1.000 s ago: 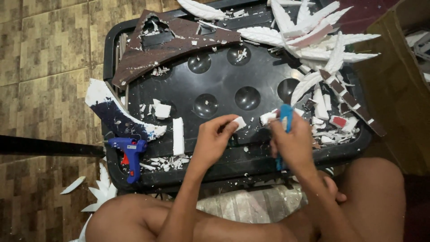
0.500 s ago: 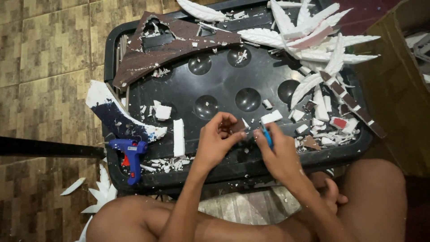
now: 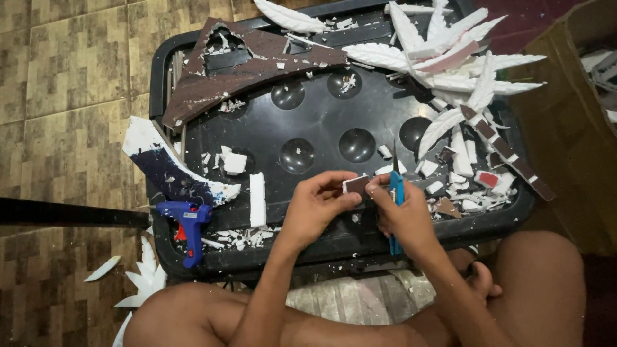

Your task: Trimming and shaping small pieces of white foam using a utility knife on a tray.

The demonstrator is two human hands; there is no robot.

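Pinching a small foam piece (image 3: 355, 185), left hand (image 3: 315, 209) meets right hand (image 3: 405, 215) gripping a blue knife (image 3: 396, 193).

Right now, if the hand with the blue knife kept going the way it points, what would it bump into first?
Probably the small foam piece pinched by the left hand; the right hand with the blue knife already sits against it, though depth is unclear.

My black plastic tray (image 3: 308, 112), with round dimples, sits on the brown tiled floor (image 3: 64, 77) and carries white foam feather shapes (image 3: 450, 58), a brown foam panel (image 3: 218, 71), a blue glue gun (image 3: 188, 222), foam scraps (image 3: 234, 162) and a white foam strip (image 3: 257, 199).
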